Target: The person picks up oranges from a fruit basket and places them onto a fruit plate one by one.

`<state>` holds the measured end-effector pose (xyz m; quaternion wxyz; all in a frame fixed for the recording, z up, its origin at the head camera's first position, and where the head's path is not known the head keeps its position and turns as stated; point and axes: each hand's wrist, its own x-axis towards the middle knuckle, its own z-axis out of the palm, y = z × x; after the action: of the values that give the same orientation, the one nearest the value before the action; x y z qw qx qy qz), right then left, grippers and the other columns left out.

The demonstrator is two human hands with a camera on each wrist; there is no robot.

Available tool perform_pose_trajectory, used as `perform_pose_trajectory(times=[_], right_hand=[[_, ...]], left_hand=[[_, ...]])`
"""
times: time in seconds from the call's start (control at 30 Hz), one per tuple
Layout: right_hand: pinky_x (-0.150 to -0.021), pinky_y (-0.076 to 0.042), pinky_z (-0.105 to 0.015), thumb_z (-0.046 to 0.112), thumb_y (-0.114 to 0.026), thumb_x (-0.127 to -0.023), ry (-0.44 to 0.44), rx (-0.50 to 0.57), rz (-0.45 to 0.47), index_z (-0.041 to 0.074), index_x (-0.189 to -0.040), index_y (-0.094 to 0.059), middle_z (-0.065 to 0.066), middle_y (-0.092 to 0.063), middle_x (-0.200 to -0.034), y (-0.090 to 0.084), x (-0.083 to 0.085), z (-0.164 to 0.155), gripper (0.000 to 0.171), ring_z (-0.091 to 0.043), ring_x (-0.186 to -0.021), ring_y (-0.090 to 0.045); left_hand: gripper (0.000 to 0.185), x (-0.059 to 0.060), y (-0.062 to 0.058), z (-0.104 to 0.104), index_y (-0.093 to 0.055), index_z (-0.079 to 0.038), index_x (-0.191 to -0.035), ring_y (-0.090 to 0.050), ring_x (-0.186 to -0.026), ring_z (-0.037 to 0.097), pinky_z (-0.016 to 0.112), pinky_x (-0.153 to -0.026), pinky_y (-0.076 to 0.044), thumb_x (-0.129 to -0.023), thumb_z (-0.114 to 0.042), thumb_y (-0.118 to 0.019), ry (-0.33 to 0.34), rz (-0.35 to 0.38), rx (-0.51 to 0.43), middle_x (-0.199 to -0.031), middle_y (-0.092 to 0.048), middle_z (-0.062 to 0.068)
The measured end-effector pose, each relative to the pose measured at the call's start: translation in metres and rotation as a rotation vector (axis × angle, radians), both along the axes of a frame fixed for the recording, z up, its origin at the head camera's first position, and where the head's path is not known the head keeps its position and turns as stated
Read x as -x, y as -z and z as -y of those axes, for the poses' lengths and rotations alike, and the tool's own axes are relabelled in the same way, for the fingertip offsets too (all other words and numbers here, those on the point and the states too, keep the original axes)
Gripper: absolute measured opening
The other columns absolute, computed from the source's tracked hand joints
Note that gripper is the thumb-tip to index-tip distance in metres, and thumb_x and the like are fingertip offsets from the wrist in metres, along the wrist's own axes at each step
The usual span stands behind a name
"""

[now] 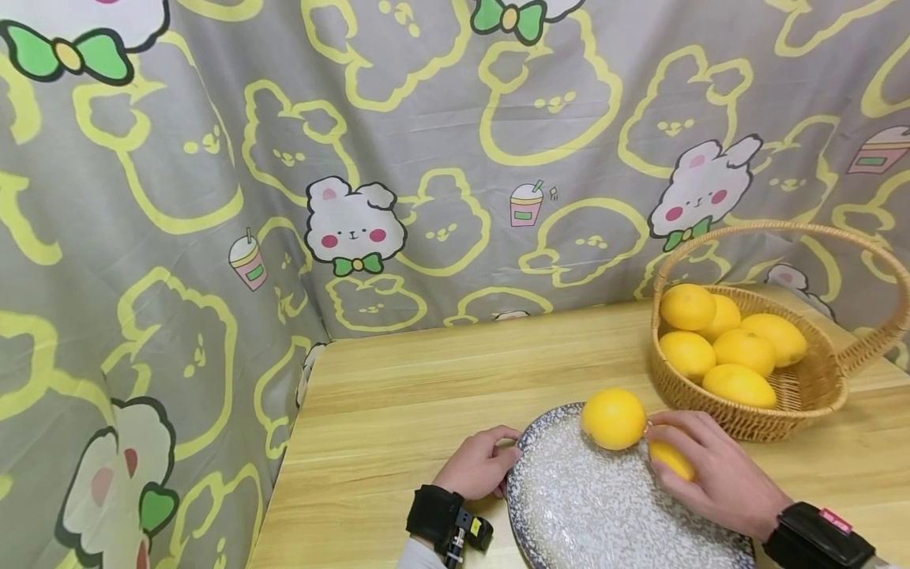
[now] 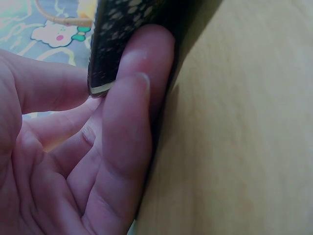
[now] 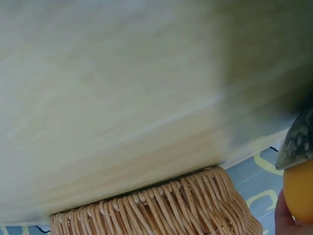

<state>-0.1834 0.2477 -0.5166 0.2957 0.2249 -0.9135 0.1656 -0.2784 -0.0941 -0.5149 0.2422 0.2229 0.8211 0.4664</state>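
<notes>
A plate (image 1: 569, 506) lies on the bench (image 1: 398, 411) at its near edge. One orange (image 1: 614, 418) sits on the plate's far rim; just right of it, the right hand (image 1: 711, 470) holds a second orange (image 1: 671, 459). The left hand (image 1: 478, 466) grips the plate's left rim. A basket (image 1: 817, 391) stands behind and to the right of the plate, with more oranges (image 1: 732, 348) in it. A curtain (image 1: 355, 158) hangs behind and to the left of the bench.

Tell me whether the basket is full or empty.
Partly full. The basket holds five yellow fruits heaped toward its left side, with bare wicker on the right. A sixth could be hidden.
</notes>
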Motion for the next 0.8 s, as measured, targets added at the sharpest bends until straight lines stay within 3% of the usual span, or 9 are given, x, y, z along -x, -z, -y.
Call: perform_pose_trajectory(times=[0.67,0.73,0.8], right_hand=[[-0.113,-0.012,-0.001,0.012,-0.086,-0.071,0.023,-0.027,0.013,0.017,-0.113,-0.071,-0.003,-0.065,-0.123,-0.0004,0.0015,0.0036,0.045,-0.013,-0.113,-0.050],[-0.113,-0.013,-0.002,0.013,-0.086,-0.071,0.040,-0.032,0.026,0.015,-0.116,-0.070,-0.003,-0.065,-0.124,-0.0011,0.0012,0.0045,0.047,-0.015,-0.113,-0.051],[-0.114,-0.027,-0.011,0.016,-0.086,-0.074,0.071,-0.041,0.056,0.013,-0.127,-0.067,-0.004,-0.065,-0.127,-0.0022,0.0002,0.0060,0.056,-0.017,-0.114,-0.053]], left_hand=[[0.038,-0.0004,-0.0004,0.0000,-0.060,-0.014,-0.143,-0.058,-0.050,0.009,0.025,-0.050,-0.050,-0.108,-0.026,-0.055,-0.002,-0.001,0.003,-0.061,-0.061,-0.004],[0.038,-0.0002,-0.0001,0.0000,-0.060,-0.014,-0.143,-0.058,-0.050,0.009,0.025,-0.050,-0.050,-0.108,-0.027,-0.055,-0.001,-0.001,0.003,-0.061,-0.061,-0.004],[0.038,-0.0001,0.0003,0.0001,-0.060,-0.014,-0.143,-0.058,-0.050,0.009,0.025,-0.050,-0.050,-0.108,-0.027,-0.055,-0.002,-0.003,0.004,-0.061,-0.061,-0.004]])
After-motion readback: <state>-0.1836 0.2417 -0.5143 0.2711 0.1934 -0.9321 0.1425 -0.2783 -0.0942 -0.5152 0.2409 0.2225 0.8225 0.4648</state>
